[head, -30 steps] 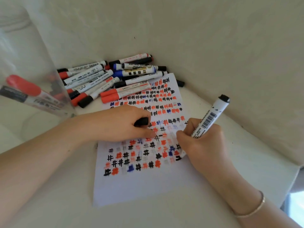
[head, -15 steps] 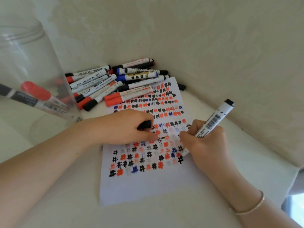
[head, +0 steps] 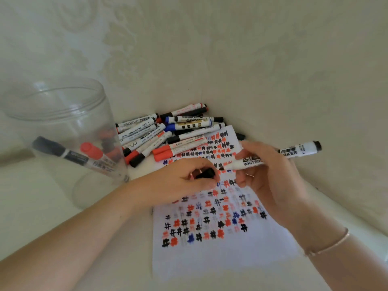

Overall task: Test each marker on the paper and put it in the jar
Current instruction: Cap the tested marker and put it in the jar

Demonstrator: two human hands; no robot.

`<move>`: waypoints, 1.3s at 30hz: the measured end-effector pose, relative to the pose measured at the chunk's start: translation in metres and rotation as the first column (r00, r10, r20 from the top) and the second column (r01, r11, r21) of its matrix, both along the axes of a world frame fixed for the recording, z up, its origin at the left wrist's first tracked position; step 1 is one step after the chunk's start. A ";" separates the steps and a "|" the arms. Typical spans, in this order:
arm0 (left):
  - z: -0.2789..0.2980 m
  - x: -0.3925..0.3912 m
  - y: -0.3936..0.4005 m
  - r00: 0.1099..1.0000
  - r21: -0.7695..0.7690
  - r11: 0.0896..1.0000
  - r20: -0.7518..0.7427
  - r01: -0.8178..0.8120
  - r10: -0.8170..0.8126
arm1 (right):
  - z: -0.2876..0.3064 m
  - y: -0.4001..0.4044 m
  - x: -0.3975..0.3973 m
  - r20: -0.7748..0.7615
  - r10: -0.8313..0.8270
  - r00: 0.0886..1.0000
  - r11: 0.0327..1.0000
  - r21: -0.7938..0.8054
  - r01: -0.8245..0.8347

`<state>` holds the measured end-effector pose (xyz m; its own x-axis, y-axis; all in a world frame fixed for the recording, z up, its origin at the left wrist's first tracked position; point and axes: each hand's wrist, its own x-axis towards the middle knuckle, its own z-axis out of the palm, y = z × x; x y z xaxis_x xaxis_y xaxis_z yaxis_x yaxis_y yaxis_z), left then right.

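Above a sheet of white paper (head: 220, 255) crowded with small black, red and blue hash marks, a person holds a whiteboard marker (head: 273, 157) level, its long axis running left to right. The right hand (head: 270, 181) curls its fingers around the smooth white plastic barrel; the dark tip points left, toward the other hand, and the black end plug points right, toward the wall. Printed black lettering shows along the cylinder. The left hand (head: 189, 177) pinches the marker's black cap (head: 206, 173) between thumb and curled fingers, just beside the exposed tip; whether cap and tip touch cannot be told. A thin ring sits on a finger of each hand, and a slim metal bracelet (head: 327, 244) circles the right wrist.

To the left stands a clear, round plastic jar (head: 63, 114), well apart from the held marker, its wall faintly ribbed near the open rim. Inside it lean a red-capped marker (head: 94, 153) and a black-capped one (head: 56, 150). A loose heap of markers (head: 168, 133), white barrels with black, red and blue caps, lies against the far corner, some overlapping the paper's top edge. Everything rests on a pale, smooth tabletop (head: 42, 217) beneath a cream wall (head: 231, 49) embossed with a faint floral pattern.
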<state>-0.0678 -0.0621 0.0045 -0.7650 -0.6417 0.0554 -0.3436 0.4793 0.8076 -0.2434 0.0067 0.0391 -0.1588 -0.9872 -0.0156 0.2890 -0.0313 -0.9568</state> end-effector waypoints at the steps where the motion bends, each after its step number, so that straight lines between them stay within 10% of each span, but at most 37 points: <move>1: 0.002 0.000 0.000 0.999 0.013 1.000 -0.033 -0.006 0.007 | 0.000 -0.001 0.003 0.007 -0.029 1.000 0.999 -0.022 0.029; 15: 0.010 0.003 0.009 0.995 0.039 0.999 -0.100 0.031 -0.027 | -0.009 -0.008 0.026 -0.167 -0.070 0.984 0.997 0.014 0.073; 25: 0.025 -0.010 0.031 0.888 0.042 0.966 -0.384 -0.257 0.253 | 0.005 -0.010 0.050 -0.110 -0.155 0.982 0.987 -0.056 0.149; 34: 0.084 0.000 0.050 0.775 -0.244 0.759 -0.403 -0.604 0.487 | 0.050 -0.015 0.075 -0.012 0.033 0.999 0.984 -0.177 -0.034; 39: 0.174 0.078 0.047 0.687 -0.585 0.397 -0.435 -0.707 0.583 | 0.082 -0.042 0.072 -0.034 0.350 0.936 0.933 -0.072 -0.352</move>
